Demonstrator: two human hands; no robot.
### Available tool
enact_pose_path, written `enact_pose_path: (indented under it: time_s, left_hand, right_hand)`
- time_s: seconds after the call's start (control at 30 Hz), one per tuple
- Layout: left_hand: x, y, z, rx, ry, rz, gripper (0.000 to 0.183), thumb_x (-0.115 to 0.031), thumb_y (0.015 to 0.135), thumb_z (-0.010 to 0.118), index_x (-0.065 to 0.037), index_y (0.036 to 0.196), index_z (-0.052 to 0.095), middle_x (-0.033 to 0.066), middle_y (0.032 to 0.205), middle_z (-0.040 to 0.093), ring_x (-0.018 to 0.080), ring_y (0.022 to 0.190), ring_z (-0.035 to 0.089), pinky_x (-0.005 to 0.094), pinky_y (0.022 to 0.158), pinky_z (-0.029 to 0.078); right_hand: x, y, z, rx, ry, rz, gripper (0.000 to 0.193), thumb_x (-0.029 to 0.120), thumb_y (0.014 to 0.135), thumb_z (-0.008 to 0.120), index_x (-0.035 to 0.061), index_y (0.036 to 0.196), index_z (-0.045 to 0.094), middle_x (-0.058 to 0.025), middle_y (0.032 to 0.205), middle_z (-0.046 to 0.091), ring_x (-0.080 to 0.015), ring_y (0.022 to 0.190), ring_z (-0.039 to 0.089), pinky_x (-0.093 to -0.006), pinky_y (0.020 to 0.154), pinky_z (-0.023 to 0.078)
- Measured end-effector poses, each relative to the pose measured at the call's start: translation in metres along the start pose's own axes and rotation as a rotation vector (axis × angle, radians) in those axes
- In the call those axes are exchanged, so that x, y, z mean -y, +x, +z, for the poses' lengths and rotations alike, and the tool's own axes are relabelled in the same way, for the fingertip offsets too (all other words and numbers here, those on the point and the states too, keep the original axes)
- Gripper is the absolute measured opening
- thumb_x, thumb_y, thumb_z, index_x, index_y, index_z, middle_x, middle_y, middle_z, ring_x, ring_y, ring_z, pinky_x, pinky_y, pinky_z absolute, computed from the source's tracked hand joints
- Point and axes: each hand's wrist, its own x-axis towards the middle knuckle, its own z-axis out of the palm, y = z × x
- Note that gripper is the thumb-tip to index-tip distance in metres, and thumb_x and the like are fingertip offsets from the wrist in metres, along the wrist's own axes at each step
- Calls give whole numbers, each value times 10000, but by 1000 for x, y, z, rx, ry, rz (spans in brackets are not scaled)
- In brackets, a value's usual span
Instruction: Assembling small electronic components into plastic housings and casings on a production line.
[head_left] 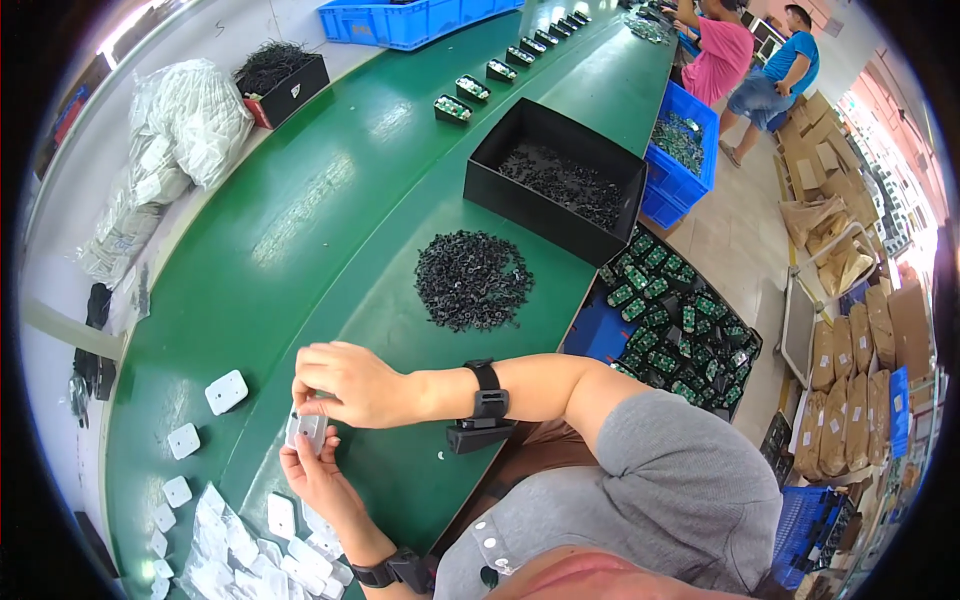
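From close above, a head-worn fisheye faces down over hands (345,385) and table (240,330).

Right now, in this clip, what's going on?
A person's left hand holds a white rounded plastic piece, with the right hand at its upper end. A heap of small black parts lies on the green table, near an open black box holding more. Loose white plates stretch in a line along the picture's lower left.

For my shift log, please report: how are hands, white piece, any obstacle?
Left hand holds white piece. Right hand at its upper end, partly covering it. Black pile apart, not in the way.
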Motion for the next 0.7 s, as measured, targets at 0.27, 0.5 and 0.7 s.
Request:
enact_pose_path:
  time_s: [0.27,0.5,0.7]
  left_hand:
    - [2,-4,11,8,42,57,152,-156,975,500,-11,1024,509,118,960,622,161,787,635,243,688,521]
    - [-2,-7,16,-4,80,-9,181,-176,982,489,-1,1022,511,132,952,631,175,768,647,249,686,521]
    - [-1,-9,14,40,79,3,183,-177,980,495,0,1020,512,123,950,631,181,759,645,256,690,522]
  right_hand:
    - [-9,-8,2,180,159,261,117,125,796,663,55,803,569,-49,818,531,-225,752,546,-359,712,432]
    - [-14,-7,6,-48,160,161,124,80,774,661,49,781,541,-74,899,517,-263,854,527,-387,710,435]
    - [-18,-9,5,-27,124,273,126,77,835,622,42,874,508,-84,866,557,-259,801,563,-360,699,457]
